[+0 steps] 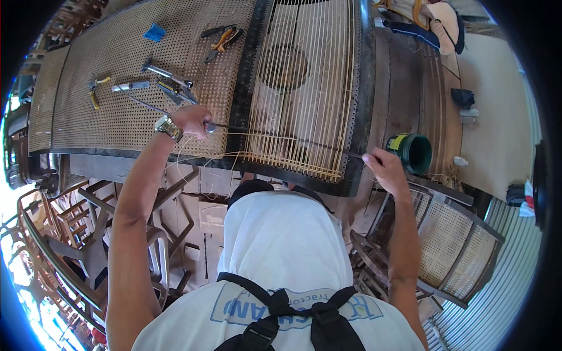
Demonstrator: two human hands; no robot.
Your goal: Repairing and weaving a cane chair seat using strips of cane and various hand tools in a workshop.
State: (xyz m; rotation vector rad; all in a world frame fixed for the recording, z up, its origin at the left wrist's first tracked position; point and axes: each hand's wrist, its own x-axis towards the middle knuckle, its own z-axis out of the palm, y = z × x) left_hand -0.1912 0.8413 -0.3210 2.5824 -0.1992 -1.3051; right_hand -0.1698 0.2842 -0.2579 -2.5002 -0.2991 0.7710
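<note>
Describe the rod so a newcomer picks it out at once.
Find the dark-framed panel strung with pale strands. Near its closest edge, a long, thin rod spans from left hand to right hand. Unlike the strands, it is dark and runs crosswise.

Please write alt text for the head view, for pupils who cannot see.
A person's left grip and right grip hold a thin dark rod across rows of pale strands in a dark frame. Pliers and other tools lie on the woven panel to the left; a green bucket sits to the right.
</note>
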